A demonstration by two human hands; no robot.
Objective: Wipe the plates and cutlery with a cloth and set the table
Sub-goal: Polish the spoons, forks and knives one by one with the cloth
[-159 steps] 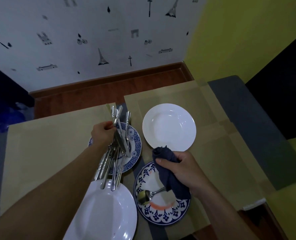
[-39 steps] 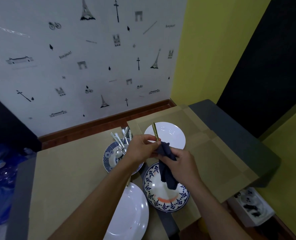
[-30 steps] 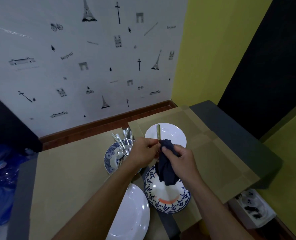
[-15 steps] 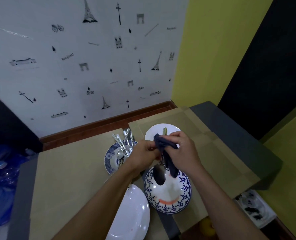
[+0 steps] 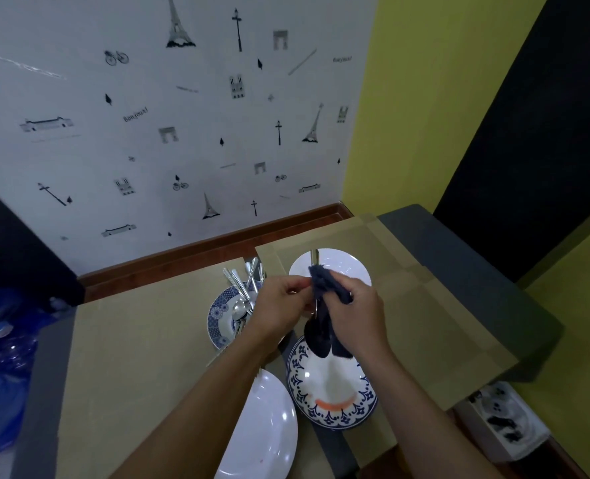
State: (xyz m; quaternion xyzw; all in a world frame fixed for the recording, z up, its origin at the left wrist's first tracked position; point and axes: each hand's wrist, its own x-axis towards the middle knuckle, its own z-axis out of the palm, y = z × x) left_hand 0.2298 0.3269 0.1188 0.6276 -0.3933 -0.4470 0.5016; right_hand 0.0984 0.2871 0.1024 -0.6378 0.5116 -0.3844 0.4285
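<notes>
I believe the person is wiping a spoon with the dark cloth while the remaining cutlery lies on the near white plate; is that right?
Not quite: the head view shows the remaining cutlery on the left blue patterned plate, not the near white plate. The right hand does hold the dark cloth on a spoon.

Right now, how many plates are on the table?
4. A far white plate behind the cloth; a blue patterned plate under the loose cutlery, left; a blue-rimmed plate centre; a near white plate at the bottom. Stacked ones could be hidden.
</notes>
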